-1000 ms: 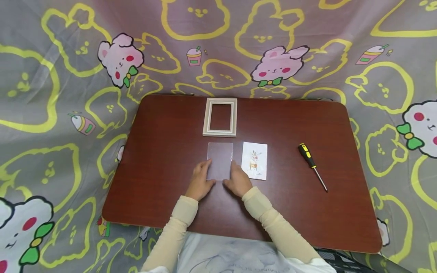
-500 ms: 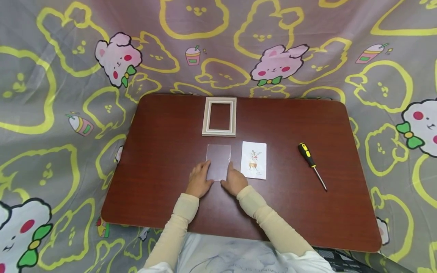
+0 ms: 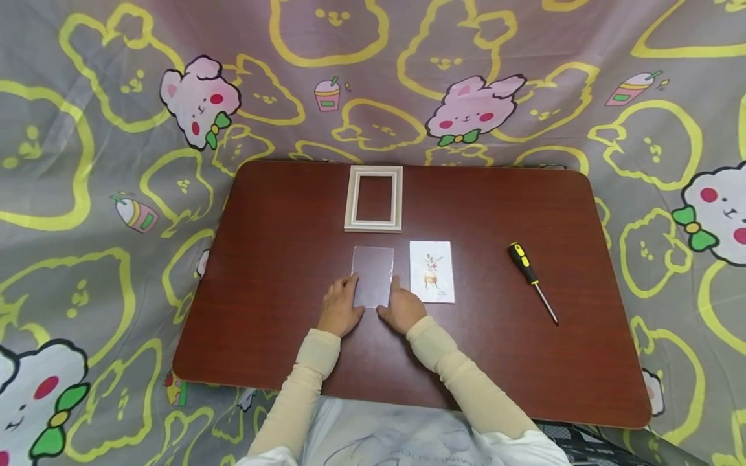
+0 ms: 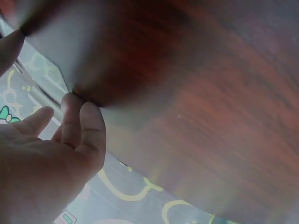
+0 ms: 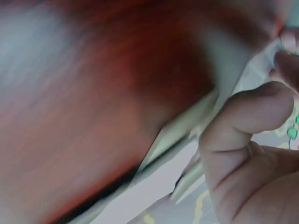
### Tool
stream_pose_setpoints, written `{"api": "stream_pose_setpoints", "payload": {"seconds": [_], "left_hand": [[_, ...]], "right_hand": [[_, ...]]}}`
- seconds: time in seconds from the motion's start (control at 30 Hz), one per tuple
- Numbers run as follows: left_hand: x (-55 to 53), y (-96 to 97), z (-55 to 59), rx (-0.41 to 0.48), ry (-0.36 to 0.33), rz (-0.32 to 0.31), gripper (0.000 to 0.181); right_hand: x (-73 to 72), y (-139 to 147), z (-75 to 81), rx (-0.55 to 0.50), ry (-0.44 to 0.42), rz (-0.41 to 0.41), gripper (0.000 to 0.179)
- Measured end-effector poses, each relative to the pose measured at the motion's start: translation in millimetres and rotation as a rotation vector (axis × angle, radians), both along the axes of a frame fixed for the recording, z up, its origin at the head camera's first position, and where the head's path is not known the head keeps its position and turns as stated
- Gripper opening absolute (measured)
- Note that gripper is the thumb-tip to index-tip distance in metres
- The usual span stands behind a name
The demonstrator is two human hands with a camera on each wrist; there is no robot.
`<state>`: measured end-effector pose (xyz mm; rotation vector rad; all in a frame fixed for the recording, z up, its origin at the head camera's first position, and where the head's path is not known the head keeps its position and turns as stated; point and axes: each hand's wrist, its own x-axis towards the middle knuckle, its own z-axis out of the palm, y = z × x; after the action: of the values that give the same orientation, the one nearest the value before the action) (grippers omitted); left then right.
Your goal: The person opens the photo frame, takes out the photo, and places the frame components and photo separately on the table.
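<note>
A clear rectangular sheet [image 3: 373, 275], perhaps plastic or glass, is between both hands near the middle of the table. My left hand [image 3: 340, 307] holds its left side, the thumb at the bottom corner. On the opposite side my right hand [image 3: 403, 309] grips it the same way. The left wrist view shows the left hand [image 4: 56, 163] with bent fingers; in the right wrist view the right hand [image 5: 254, 149] has a curled index finger. The sheet is hard to make out in both wrist views. Just right of the right hand lies a white card [image 3: 431, 272] printed with a potted plant.
An unfilled cream picture frame [image 3: 350, 200] lies flat at the back of the brown table [image 3: 280, 259]. Farther right is a black and yellow screwdriver [image 3: 531, 281], its tip toward the front. A patterned cloth [image 3: 373, 84] hangs behind and around the table.
Early on, the right hand shifted slightly left and the sheet moved a little toward me. Since then hands and sheet have stayed nearly in place, with the sheet's reflection changing. The head view drifted slightly.
</note>
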<state>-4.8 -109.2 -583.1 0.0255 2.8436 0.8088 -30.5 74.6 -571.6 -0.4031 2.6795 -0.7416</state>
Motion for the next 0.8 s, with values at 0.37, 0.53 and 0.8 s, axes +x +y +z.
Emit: {"api": "stream_pose_setpoints", "payload": {"seconds": [0.37,0.53,0.8], "left_hand": [[-13.3,41.1,22.9,0.023,0.072,0.020,0.068],[-20.0,87.7,27.7,0.033,0.045,-0.145,0.065],[-23.4,126.5,20.0,-0.192,0.026,-0.207,0.073]], "right_hand": [[-18.8,93,16.7,-0.059,-0.020,-0.258,0.065],[-16.7,123,15.8,0.033,-0.065,-0.228,0.071],[-10.5,129,8.5,0.031,-0.032,-0.216,0.056]]}}
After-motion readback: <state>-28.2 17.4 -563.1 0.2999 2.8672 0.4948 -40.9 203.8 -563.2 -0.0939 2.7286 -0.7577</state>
